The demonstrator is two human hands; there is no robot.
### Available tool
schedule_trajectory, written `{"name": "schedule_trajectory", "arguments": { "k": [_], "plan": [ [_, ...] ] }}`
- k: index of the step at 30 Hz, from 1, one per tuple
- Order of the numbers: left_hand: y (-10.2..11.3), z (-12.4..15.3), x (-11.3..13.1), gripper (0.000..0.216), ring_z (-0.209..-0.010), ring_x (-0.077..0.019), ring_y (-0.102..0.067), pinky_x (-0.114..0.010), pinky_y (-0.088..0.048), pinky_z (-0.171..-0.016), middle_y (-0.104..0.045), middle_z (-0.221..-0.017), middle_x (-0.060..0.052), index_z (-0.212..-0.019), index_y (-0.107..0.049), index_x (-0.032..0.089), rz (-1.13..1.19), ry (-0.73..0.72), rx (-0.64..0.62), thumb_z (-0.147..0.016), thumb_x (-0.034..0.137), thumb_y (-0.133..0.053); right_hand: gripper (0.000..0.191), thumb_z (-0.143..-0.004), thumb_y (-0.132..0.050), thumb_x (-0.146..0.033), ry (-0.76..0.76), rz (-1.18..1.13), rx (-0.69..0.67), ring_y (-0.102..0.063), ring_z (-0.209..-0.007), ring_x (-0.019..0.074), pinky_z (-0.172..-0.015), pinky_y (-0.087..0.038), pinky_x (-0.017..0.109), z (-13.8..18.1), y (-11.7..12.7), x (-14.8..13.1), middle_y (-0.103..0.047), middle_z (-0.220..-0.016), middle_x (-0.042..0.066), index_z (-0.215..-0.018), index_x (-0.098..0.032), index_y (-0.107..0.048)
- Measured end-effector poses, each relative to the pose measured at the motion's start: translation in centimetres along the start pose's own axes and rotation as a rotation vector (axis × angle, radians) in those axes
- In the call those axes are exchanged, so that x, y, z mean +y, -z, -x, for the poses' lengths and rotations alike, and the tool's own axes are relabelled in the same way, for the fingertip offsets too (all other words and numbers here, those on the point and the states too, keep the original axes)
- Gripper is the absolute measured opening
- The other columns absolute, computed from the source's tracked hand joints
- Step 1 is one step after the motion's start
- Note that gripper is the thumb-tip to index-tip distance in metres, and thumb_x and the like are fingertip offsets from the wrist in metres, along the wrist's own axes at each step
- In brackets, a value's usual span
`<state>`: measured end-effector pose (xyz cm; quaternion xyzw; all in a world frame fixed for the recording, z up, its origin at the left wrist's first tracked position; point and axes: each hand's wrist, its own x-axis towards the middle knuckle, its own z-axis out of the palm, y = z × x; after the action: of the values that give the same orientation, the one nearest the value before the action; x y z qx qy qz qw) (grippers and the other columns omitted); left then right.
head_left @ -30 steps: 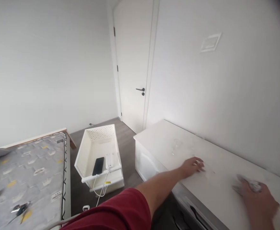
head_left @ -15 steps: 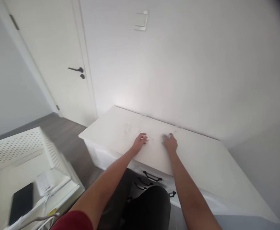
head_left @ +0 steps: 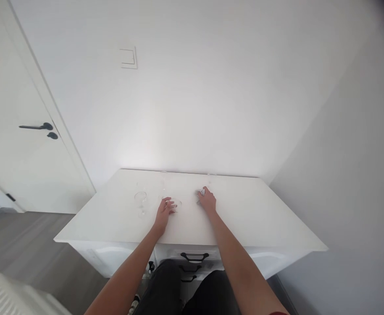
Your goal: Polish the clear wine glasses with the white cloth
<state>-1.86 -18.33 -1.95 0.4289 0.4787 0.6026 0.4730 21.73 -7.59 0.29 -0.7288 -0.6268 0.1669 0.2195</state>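
Both my hands rest on the top of a white chest of drawers (head_left: 251,218). My left hand (head_left: 163,211) is curled around a clear glass (head_left: 175,204) standing on the top. A second clear stemmed glass (head_left: 140,200) stands just to its left, untouched. My right hand (head_left: 207,201) is closed on a small crumpled whitish wad (head_left: 201,192), pressed to the surface near the middle. Fainter clear glasses seem to stand further back by the wall, too pale to make out.
The chest has black drawer handles (head_left: 194,257) facing my legs. A white wall with a light switch (head_left: 128,58) rises behind it. A white door with a black lever handle (head_left: 36,127) is at the left. Grey wood floor (head_left: 17,236) lies at the lower left.
My view has swung right, from the bed and white cart to face the chest squarely. My right hand slid left with the wad. My left hand has closed around a glass.
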Motion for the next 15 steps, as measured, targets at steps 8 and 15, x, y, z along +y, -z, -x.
{"name": "schedule_trajectory", "arguments": {
  "k": [8,15],
  "plan": [
    [-0.1,-0.2,0.1,0.054,-0.112,-0.0287,-0.074,-0.040,-0.061,-0.087,-0.068,-0.124,-0.013,-0.128,-0.056,0.024,-0.063,-0.018,0.022,-0.096,0.068,-0.057,0.032,-0.101,-0.051,-0.050,0.021,-0.108,0.046,-0.066,-0.090,0.0206,-0.076,-0.042,0.028,-0.4,-0.3,0.4,-0.072,-0.099,0.004,-0.124,-0.029,-0.060],
    [-1.1,-0.1,0.4,0.054,-0.099,-0.0263,-0.074,-0.037,-0.061,-0.078,-0.069,-0.104,-0.009,-0.125,-0.061,0.023,-0.231,-0.048,0.016,-0.093,0.066,-0.062,0.033,-0.103,-0.042,-0.054,0.019,-0.229,0.082,-0.065,-0.084,0.0204,-0.076,-0.043,0.029,-0.5,-0.4,0.5,-0.071,-0.093,0.001,-0.119,-0.032,-0.061]
  ]
}}
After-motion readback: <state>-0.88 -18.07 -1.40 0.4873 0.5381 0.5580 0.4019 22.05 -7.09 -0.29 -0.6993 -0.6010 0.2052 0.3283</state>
